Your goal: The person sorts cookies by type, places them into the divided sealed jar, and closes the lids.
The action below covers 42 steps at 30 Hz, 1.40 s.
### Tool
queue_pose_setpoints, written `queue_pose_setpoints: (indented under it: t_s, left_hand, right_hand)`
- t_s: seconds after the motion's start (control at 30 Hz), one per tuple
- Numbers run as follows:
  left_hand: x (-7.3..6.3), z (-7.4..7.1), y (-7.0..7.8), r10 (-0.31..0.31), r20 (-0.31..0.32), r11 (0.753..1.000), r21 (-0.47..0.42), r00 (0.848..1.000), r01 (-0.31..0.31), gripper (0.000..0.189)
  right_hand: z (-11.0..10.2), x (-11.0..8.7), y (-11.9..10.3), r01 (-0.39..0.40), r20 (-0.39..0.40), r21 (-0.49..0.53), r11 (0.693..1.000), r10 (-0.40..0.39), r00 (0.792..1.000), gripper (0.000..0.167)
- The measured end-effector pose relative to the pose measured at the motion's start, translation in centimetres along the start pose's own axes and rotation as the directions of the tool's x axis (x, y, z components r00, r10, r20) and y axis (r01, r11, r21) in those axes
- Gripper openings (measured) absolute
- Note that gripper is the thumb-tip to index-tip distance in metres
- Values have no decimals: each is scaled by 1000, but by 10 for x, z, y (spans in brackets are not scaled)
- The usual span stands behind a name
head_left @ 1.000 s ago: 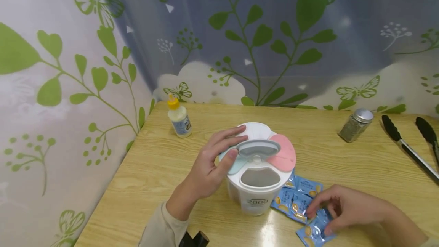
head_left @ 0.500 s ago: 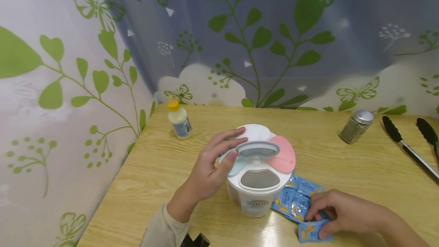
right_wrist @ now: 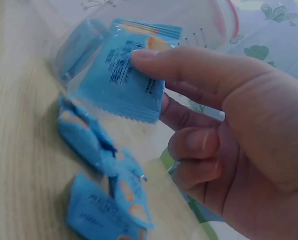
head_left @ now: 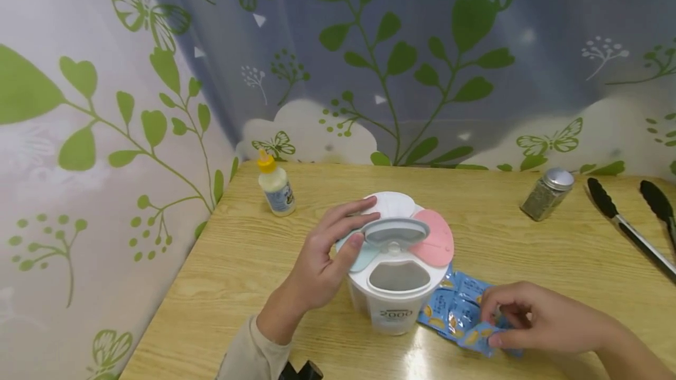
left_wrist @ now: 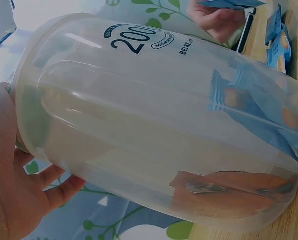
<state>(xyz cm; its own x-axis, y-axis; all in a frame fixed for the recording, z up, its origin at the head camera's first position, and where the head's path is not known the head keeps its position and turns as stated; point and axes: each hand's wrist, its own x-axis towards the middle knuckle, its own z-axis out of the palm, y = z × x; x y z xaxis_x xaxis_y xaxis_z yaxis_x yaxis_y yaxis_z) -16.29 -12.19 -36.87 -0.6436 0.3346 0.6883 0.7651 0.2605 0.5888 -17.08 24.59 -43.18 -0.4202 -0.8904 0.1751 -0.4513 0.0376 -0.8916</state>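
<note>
A round lidded storage container [head_left: 393, 312] with a clear body stands on the table. Its flaps are white, pink and pale blue, and one grey flap [head_left: 396, 232] is raised over an opening. My left hand [head_left: 322, 260] rests on the lid's left side, fingers extended across it. Through the wall, the left wrist view shows a blue packet [left_wrist: 253, 115] and an orange-brown packet [left_wrist: 233, 195] inside. To the container's right, my right hand [head_left: 549, 321] pinches a blue snack packet [right_wrist: 126, 75] between thumb and fingers. Several similar packets [right_wrist: 109, 155] lie below it on the table.
At the back left stands a small bottle [head_left: 277, 192] with a yellow cap. A glass jar [head_left: 547, 195] with a metal lid and black-tipped tongs [head_left: 634, 233] are at the right. A patterned curtain [head_left: 422, 98] hangs behind the table [head_left: 222, 286].
The right hand has stayed near the packets, shifting slightly, and the pinched packet has tilted and lifted a little. The left hand has kept its place on the lid.
</note>
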Motion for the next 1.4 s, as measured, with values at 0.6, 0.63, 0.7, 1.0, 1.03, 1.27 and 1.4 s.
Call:
queue_pose_setpoints:
  t_s: [0.6,0.63,0.7,1.0,1.03,1.27,1.4]
  left_hand:
    - [0,5,-1,-5,0,1000,-3,1000,5,35]
    - [0,4,-1,-4,0,1000,-1,1000,4,35]
    - [0,4,-1,-5,-2,1000,2,1000,5,35]
    - [0,3,-2,-5,-4,1000,2,1000,5,34]
    - [0,3,-2,-6,-6,1000,2,1000,6,35]
    - [-1,2,-1,-10,-14,1000,-3,1000,10,34]
    - [-1,1,-1,-7,-18,1000,-3,1000,7,34]
  right_hand:
    - [-4,17,-41,375,-304,-20,927,-363,881,42]
    - [-5,21,-44,416,-318,-30,909,-403,858,40]
    - [-7,28,-52,471,-349,-38,881,-453,820,36]
    - [-1,50,-67,497,-565,-89,863,-455,688,34]
    - [0,53,-69,490,-583,-99,866,-450,677,33]
    - [7,78,-84,498,-589,-135,857,-474,655,28]
    - [11,88,-89,452,-600,-191,871,-468,649,27]
